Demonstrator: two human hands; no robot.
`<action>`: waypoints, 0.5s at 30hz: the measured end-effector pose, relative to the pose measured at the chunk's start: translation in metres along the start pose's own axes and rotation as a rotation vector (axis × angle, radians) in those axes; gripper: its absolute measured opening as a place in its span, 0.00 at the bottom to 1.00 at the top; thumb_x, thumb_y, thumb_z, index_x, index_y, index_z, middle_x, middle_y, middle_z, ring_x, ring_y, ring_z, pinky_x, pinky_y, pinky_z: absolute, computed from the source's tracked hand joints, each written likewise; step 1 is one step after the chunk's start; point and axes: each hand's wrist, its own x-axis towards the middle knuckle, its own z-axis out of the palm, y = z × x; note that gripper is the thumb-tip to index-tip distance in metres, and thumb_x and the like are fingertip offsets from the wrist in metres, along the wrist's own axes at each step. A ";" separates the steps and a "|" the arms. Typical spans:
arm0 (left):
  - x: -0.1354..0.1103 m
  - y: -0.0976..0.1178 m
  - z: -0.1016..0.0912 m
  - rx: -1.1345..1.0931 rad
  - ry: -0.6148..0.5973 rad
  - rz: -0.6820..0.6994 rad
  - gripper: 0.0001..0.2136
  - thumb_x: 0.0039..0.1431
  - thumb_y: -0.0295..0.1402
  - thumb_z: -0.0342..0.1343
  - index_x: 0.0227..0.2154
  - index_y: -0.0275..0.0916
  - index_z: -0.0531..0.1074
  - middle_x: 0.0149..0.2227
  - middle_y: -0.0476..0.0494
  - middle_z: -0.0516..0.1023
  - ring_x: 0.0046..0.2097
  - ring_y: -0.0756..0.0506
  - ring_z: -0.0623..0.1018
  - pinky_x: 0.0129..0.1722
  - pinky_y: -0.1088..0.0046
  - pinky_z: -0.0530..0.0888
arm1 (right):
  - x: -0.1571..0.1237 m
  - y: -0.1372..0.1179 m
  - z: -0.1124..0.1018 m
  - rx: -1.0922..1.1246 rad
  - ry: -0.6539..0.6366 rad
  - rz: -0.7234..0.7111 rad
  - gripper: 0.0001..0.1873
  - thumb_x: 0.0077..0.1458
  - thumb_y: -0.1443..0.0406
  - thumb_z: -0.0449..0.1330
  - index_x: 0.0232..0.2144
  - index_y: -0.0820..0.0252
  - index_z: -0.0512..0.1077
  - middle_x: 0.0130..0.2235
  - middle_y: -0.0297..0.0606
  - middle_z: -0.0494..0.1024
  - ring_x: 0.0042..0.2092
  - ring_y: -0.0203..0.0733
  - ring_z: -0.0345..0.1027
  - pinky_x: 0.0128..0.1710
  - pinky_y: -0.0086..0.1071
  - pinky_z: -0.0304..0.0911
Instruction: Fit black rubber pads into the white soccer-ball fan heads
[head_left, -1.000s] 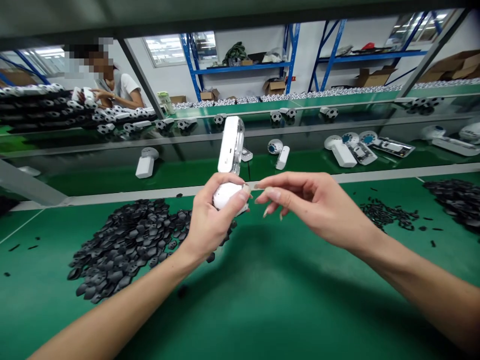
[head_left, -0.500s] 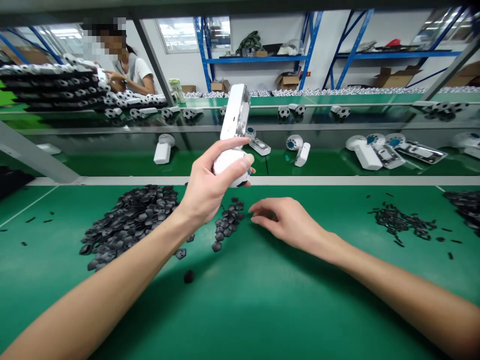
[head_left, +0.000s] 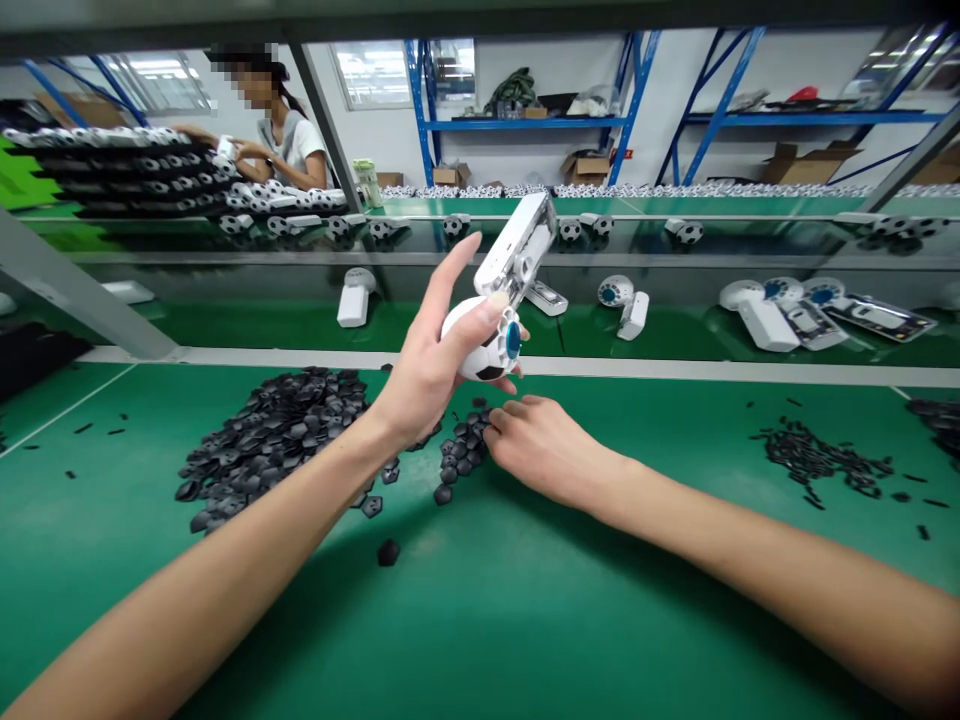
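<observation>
Left hand [head_left: 427, 375]: closed firmly around a white plastic handheld unit [head_left: 517, 250] with clear casing; fingers wrapped, thumb across the top.
Held thing: its round black-and-white football-patterned head [head_left: 480, 340] sits in the grip, the body angled up and far, beyond the fingers.
Right hand [head_left: 544, 450]: loosely curled, fingertips touching a small heap of black pentagonal pieces [head_left: 465, 450]; no piece seen held.
Near left: larger black heap [head_left: 274, 450] on green bench mat [head_left: 525, 620].
Far left: seated co-worker [head_left: 289, 150].
</observation>
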 end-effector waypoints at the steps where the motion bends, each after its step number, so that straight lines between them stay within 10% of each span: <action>1: 0.000 0.000 0.000 -0.035 0.007 -0.020 0.44 0.62 0.48 0.69 0.76 0.55 0.54 0.39 0.44 0.83 0.34 0.41 0.83 0.28 0.69 0.81 | -0.001 0.000 0.001 -0.012 0.001 -0.021 0.16 0.67 0.79 0.55 0.40 0.66 0.82 0.40 0.53 0.85 0.44 0.53 0.79 0.38 0.39 0.62; 9: 0.001 0.000 -0.008 -0.039 -0.040 -0.086 0.24 0.53 0.35 0.74 0.51 0.38 0.76 0.52 0.39 0.79 0.43 0.44 0.80 0.33 0.72 0.84 | -0.018 0.010 0.006 0.072 0.116 0.015 0.10 0.72 0.73 0.59 0.43 0.64 0.82 0.44 0.47 0.87 0.44 0.48 0.82 0.39 0.36 0.68; 15: -0.001 -0.002 -0.003 -0.022 -0.066 -0.058 0.25 0.52 0.35 0.78 0.50 0.39 0.75 0.49 0.40 0.82 0.44 0.45 0.81 0.38 0.73 0.83 | -0.048 0.034 -0.027 1.125 0.593 0.301 0.07 0.63 0.61 0.71 0.34 0.58 0.84 0.33 0.35 0.86 0.30 0.38 0.77 0.32 0.31 0.70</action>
